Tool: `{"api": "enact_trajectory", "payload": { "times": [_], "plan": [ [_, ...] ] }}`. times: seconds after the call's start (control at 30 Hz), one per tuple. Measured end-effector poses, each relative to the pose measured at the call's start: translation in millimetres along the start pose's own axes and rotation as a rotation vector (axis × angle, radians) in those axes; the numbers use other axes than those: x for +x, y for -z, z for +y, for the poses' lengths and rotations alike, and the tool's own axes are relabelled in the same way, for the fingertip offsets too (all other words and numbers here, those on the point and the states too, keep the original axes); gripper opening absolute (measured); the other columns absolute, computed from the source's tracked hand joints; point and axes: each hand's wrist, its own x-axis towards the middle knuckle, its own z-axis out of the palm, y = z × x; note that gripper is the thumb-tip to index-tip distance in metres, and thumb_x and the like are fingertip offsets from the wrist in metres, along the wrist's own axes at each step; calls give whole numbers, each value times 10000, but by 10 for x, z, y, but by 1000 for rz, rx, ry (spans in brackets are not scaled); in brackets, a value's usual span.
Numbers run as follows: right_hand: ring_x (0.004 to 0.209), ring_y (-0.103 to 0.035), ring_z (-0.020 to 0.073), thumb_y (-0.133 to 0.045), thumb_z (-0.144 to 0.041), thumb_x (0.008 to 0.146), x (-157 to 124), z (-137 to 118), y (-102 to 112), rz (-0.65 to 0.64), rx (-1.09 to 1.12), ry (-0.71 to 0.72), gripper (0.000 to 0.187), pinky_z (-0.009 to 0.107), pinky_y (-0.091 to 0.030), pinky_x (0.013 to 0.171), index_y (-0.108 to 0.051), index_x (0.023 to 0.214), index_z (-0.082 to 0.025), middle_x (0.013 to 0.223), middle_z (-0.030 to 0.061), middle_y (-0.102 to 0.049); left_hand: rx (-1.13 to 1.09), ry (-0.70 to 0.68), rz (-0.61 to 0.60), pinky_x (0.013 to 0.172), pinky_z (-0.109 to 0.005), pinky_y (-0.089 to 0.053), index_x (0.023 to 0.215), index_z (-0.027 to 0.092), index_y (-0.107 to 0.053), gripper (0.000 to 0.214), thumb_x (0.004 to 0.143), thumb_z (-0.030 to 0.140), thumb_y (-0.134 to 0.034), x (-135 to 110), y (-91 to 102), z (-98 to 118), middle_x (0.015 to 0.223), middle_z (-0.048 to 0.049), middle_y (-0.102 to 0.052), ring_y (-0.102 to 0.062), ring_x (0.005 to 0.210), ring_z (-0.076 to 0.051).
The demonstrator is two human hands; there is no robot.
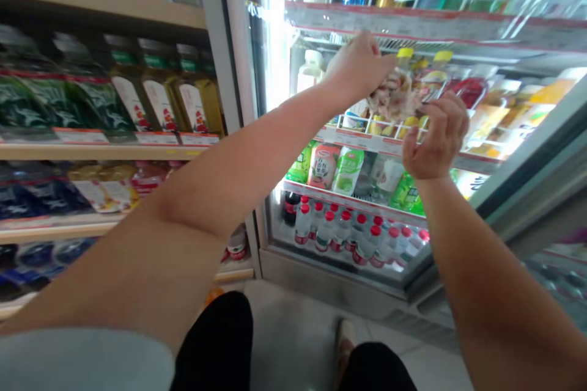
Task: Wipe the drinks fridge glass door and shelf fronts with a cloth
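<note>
In the head view, a crumpled, mottled beige-and-pink piece (392, 95) that looks like cloth or a filled bag hangs between my hands, in front of a lit drinks fridge. My left hand (360, 67) reaches across to its upper left, with the fingers closed on its edge. At its right side my right hand (438, 134) has curled fingers pinching the other edge. Blur hides exactly what this piece is. Behind it, partly covered, stand bottles with yellow caps (443, 57) on the fridge's middle shelf.
Green and orange drink packs (325, 165) fill a lower fridge shelf, above several red-capped bottles (328, 229). An open glass door (518, 195) stands on the right. Shelves of bottles (160, 85) line the left. My legs (220, 342) are over the tiled floor (293, 330).
</note>
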Motion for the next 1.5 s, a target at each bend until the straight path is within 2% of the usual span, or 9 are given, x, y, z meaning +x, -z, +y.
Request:
{"api": "enact_trajectory", "payload": {
  "times": [0.13, 0.27, 0.37, 0.5, 0.73, 0.83, 1.0, 1.27, 1.5],
  "plan": [
    [1300, -511, 320, -422, -338, 993, 21, -10, -11, 62, 65, -17, 435, 552, -448, 1087, -465, 1384, -152, 1312, 163, -540, -14, 2, 116, 816, -484, -480, 977, 325, -676, 181, 902, 284, -515, 2, -63, -5, 942, -14, -728, -631, 930, -299],
    [1365, -428, 324, -384, -393, 1025, 16, 23, -30, 110, 122, -13, 516, 572, -383, 1131, -348, 1502, -201, 1409, 147, -444, -3, -251, 127, 900, -465, -486, 931, 299, -650, 89, 937, 264, -567, -138, -254, 72, 1026, -49, -679, -607, 973, -283],
    [1406, -379, 337, -378, -436, 1023, 3, 54, -42, 112, 60, 21, 595, 588, -361, 1146, -277, 1561, -203, 1487, 146, -375, 13, -443, 58, 944, -387, -503, 1040, 215, -641, 124, 959, 182, -553, -296, -395, 172, 1146, -90, -596, -604, 1052, -245],
    [1389, -425, 348, -457, -467, 1005, -15, 55, -41, 69, 47, -8, 629, 565, -399, 1126, -325, 1576, -238, 1478, 149, -413, -3, -515, -54, 986, -304, -501, 1125, 148, -613, 170, 988, 150, -513, -400, -520, 229, 1184, -117, -588, -599, 1127, -208],
    [1382, -434, 397, -475, -428, 1010, -11, -5, 14, -67, 100, -74, 575, 616, -335, 1152, -433, 1542, -214, 1440, 181, -506, 37, -596, -92, 1137, -376, -437, 1359, 182, -486, 367, 1011, 203, -372, -498, -337, -27, 1446, -98, -515, -458, 1403, -201],
    [1406, -401, 417, -432, -426, 1017, -18, -27, 36, -104, 105, -114, 546, 648, -300, 1151, -462, 1522, -222, 1493, 182, -453, 208, -551, -51, 1220, -516, -308, 1428, 240, -482, 426, 1055, 346, -305, -646, -77, -255, 1588, -56, -386, -297, 1515, -253],
    [1403, -403, 412, -410, -424, 1018, -28, -54, 40, -141, 52, -148, 564, 624, -290, 1156, -432, 1537, -203, 1504, 196, -445, 384, -362, 90, 1291, -529, -69, 1564, 330, -377, 577, 1032, 533, -286, -834, 239, -773, 1675, 31, -215, -50, 1568, -240],
    [1281, -530, 323, -419, -299, 993, -75, 14, -9, -99, -126, -26, 591, 528, -426, 1071, -347, 1574, -222, 1300, 140, -601, 479, -267, 167, 1273, -548, 84, 1611, 235, -316, 668, 1032, 568, -286, -901, -40, -1133, 1675, -26, -206, -31, 1567, -290],
    [1181, -551, 322, -520, -260, 937, -17, -115, 16, -140, -160, -100, 479, 535, -418, 1042, -604, 1404, -327, 1172, 110, -588, 349, -327, 204, 1268, -529, 129, 1624, 336, -252, 652, 1007, 495, -390, -887, -88, -1231, 1671, 80, -143, -4, 1569, -242]
  ]
}}
